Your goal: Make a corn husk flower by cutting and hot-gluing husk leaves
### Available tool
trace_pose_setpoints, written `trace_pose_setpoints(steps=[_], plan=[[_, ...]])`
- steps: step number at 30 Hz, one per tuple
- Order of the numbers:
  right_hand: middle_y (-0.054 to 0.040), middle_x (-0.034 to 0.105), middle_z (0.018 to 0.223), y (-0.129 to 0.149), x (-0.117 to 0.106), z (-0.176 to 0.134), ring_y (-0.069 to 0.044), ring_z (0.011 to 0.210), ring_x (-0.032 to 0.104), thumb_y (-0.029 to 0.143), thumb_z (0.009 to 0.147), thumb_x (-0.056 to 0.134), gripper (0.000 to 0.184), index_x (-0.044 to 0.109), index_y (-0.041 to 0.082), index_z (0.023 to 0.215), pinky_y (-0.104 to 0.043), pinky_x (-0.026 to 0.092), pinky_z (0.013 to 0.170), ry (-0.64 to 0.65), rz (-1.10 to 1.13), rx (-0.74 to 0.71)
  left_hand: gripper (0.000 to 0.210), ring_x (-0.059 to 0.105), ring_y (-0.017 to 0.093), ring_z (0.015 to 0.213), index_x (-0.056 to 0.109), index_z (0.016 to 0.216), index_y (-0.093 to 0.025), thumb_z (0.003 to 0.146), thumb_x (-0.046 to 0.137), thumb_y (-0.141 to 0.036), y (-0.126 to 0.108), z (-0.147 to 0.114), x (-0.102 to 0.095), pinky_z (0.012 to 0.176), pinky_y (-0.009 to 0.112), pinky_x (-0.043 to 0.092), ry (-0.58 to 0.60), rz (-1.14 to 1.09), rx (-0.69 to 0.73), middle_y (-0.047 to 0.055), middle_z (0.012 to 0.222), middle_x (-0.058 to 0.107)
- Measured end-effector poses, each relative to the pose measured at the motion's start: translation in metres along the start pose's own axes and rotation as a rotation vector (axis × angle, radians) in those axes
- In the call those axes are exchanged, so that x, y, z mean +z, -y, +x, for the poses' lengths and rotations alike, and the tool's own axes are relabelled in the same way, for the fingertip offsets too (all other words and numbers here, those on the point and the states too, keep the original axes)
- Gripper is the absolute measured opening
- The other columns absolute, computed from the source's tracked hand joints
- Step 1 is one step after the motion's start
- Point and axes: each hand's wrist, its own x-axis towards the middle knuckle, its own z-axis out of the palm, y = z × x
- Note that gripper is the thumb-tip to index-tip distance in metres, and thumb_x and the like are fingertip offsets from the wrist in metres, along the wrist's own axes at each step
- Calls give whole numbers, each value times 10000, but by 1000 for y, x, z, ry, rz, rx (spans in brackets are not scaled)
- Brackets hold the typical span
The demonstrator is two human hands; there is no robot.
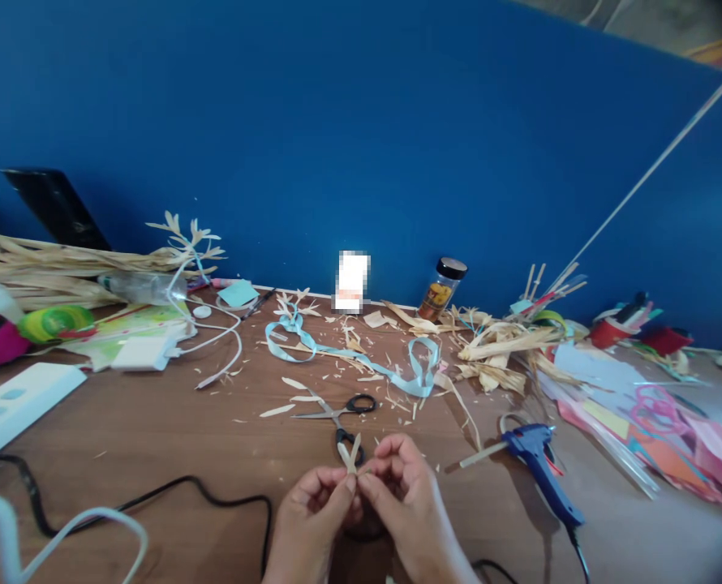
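Observation:
Between the fingertips of both hands, low in the middle of the head view, stand a few pale dried-husk petals point(352, 456), fanned into a small V. My left hand point(320, 515) pinches them at the base with thumb and forefinger. My right hand point(401, 495) is closed against the same base, thumb and forefinger pressed together, its other fingers curled. Just beyond the hands lie scissors point(335, 415) with black handles and spread blades; the petals partly cover one handle. Cut husk petals point(277, 411) lie beside the blades.
A blue glue gun point(537, 466) lies to the right, its cord running toward me. Light-blue ribbon point(361, 357), husk scraps and a husk bundle point(495, 353) spread along the back. A black-lidded jar point(443, 289) leans near the blue partition. Left are a power strip point(26, 397) and a black cable point(172, 484).

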Motion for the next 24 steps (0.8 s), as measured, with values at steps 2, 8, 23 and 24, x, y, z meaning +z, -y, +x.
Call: trace_pose_setpoints(steps=[2, 8, 23, 24], plan=[[9, 643, 696, 1, -2, 1, -131, 582, 594, 234, 725, 635, 216, 471, 189, 859, -234, 446, 552, 13, -27, 21, 290, 536, 97, 469, 623, 585, -124, 471, 804, -319, 0, 1, -1, 488, 191, 442, 1, 23, 27, 8, 499, 617], [4, 634, 736, 5, -7, 4, -136, 641, 595, 230, 726, 631, 207, 498, 183, 878, -246, 452, 609, 29, -39, 24, 277, 523, 86, 461, 616, 578, -121, 496, 793, -318, -1, 3, -2, 480, 176, 431, 10, 87, 105, 5, 488, 611], [38, 647, 685, 9, -38, 38, -167, 659, 597, 140, 728, 507, 213, 460, 237, 912, -245, 368, 602, -78, -876, -181, 358, 554, 74, 418, 629, 556, -123, 327, 858, -275, -21, -3, 6, 429, 158, 473, -46, -74, -89, 6, 483, 647], [44, 652, 685, 8, -39, 40, -169, 660, 601, 131, 724, 508, 225, 464, 243, 914, -240, 353, 587, -78, -965, -181, 360, 556, 74, 416, 630, 555, -123, 323, 859, -276, -21, -4, 6, 424, 157, 473, -43, -73, -103, 9, 485, 651]])
